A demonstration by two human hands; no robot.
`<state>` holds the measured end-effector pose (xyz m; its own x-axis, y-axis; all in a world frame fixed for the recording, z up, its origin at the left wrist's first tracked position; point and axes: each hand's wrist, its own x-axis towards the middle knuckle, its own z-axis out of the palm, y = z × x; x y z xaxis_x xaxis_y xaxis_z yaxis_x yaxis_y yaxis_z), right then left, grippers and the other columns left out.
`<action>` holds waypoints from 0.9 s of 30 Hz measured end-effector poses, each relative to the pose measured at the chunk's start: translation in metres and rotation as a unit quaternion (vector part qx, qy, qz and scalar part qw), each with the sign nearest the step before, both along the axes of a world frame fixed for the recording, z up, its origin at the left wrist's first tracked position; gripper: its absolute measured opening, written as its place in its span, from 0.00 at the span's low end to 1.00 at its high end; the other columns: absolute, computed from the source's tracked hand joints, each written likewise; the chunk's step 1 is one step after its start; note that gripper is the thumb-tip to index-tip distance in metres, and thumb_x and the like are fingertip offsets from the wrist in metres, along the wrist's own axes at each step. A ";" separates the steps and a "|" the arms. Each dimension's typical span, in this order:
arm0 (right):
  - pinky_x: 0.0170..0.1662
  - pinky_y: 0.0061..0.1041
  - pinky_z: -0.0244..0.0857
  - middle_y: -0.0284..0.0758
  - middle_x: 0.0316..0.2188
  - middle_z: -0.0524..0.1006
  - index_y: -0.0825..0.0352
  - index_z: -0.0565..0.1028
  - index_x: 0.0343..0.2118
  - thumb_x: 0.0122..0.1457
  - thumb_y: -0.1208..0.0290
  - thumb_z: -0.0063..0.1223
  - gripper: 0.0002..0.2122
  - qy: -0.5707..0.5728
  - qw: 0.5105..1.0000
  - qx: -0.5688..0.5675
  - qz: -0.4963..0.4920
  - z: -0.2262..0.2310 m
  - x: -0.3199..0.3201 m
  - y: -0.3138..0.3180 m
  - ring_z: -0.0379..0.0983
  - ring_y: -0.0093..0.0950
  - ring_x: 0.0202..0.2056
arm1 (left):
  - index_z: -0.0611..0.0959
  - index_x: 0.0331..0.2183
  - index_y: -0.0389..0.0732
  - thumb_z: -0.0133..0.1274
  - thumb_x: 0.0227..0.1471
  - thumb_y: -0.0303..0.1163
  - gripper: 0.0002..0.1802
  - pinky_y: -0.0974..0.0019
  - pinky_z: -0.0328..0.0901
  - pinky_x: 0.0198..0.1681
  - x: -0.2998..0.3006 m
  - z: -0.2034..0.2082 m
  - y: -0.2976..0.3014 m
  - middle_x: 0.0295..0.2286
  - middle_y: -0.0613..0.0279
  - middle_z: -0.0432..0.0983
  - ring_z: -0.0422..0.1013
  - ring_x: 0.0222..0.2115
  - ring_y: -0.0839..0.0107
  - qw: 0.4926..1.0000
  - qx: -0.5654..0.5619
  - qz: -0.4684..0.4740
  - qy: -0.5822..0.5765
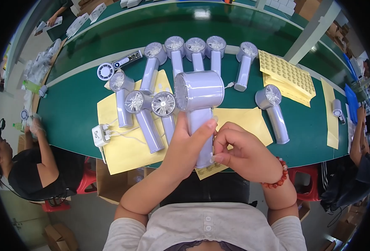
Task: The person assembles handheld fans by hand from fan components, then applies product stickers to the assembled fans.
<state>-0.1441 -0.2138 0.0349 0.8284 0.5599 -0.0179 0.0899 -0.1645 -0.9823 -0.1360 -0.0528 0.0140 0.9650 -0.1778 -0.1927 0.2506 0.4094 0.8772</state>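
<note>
A lilac handheld fan (203, 90) is raised over the near side of the table, its round head up and its clear-fronted grille facing left. Around its handle my left hand (180, 150) is closed, thumb lying across the front. My right hand (245, 152), with a red bead bracelet (278, 175) at the wrist, is curled in a pinch against the handle's right edge near its lower end. Whatever sits between those fingertips is too small to make out. Just left of the held fan lie more lilac fans (149, 129) (164, 104).
Several similar fans (195, 52) form an arc behind, with another fan (273, 108) at right. A white charger (99, 136) with cables rests on yellow paper (111, 157). Yellow dimpled sheets (285, 73) lie at back right, below a post (312, 31). People (34, 167) (348, 171) sit on both sides.
</note>
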 end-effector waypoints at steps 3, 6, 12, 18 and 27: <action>0.36 0.19 0.59 0.30 0.28 0.63 0.66 0.68 0.26 0.49 0.81 0.54 0.06 0.001 1.000 -0.008 -0.006 0.000 0.000 0.001 0.61 0.21 0.31 | 0.61 0.49 0.37 0.53 0.49 0.37 0.29 0.69 0.63 0.37 0.000 0.002 0.001 0.37 0.59 0.65 0.65 0.34 0.75 1.000 0.018 -0.002 -0.006; 0.35 0.19 0.59 0.31 0.29 0.63 0.66 0.68 0.27 0.49 0.82 0.54 0.06 -0.013 1.000 -0.008 -0.008 -0.002 -0.001 0.001 0.61 0.21 0.31 | 0.60 0.50 0.38 0.53 0.49 0.38 0.30 0.69 0.63 0.38 0.000 0.003 0.001 0.38 0.59 0.65 0.64 0.36 0.75 1.000 0.013 -0.010 -0.004; 0.33 0.20 0.61 0.34 0.30 0.63 0.67 0.67 0.28 0.49 0.82 0.53 0.07 -0.040 0.998 -0.003 -0.039 -0.004 -0.005 0.009 0.63 0.24 0.30 | 0.63 0.46 0.39 0.49 0.51 0.34 0.22 0.72 0.63 0.36 0.002 0.002 0.000 0.32 0.62 0.67 0.66 0.33 0.75 0.999 0.040 0.010 -0.026; 0.30 0.25 0.62 0.38 0.29 0.64 0.66 0.67 0.28 0.47 0.83 0.53 0.08 -0.206 0.964 -0.110 -0.125 -0.007 -0.020 0.026 0.66 0.33 0.27 | 0.63 0.46 0.39 0.49 0.51 0.34 0.22 0.72 0.63 0.35 0.004 0.005 0.000 0.31 0.61 0.67 0.65 0.32 0.76 0.999 0.028 0.026 -0.018; 0.31 0.24 0.59 0.35 0.27 0.65 0.65 0.71 0.25 0.41 0.83 0.59 0.10 -0.336 0.913 -0.050 -0.224 -0.031 -0.033 0.003 0.63 0.31 0.29 | 0.65 0.44 0.41 0.50 0.51 0.36 0.20 0.72 0.64 0.28 -0.002 0.006 0.021 0.27 0.64 0.66 0.65 0.27 0.76 0.999 -0.021 0.021 0.011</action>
